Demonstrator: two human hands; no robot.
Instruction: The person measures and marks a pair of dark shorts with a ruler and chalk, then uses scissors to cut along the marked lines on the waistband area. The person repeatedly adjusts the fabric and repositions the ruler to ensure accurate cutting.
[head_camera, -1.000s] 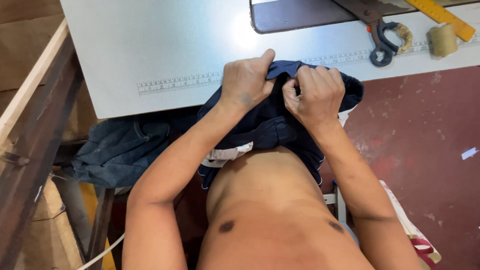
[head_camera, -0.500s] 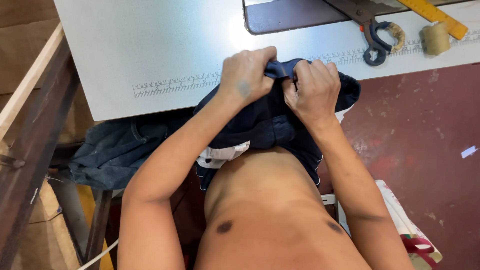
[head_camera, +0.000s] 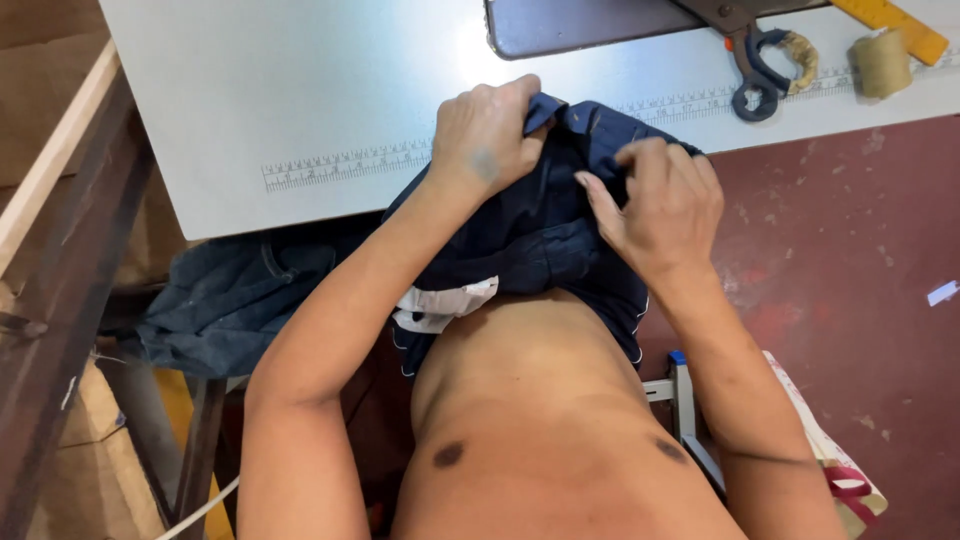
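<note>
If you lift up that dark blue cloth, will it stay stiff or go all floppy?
Probably floppy: the dark blue cloth bunches into soft folds and droops off the table edge. It likely won't slip easily, since the left hand and right hand pinch it in fistfuls.

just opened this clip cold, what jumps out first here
Both hands grip a bunched dark navy cloth garment at the near edge of the pale grey worktable: the left hand clutches its top, the right hand pinches a fold beside it. Beyond them, by the table's far right, lie dark metal shears and a yellow ruler.
</note>
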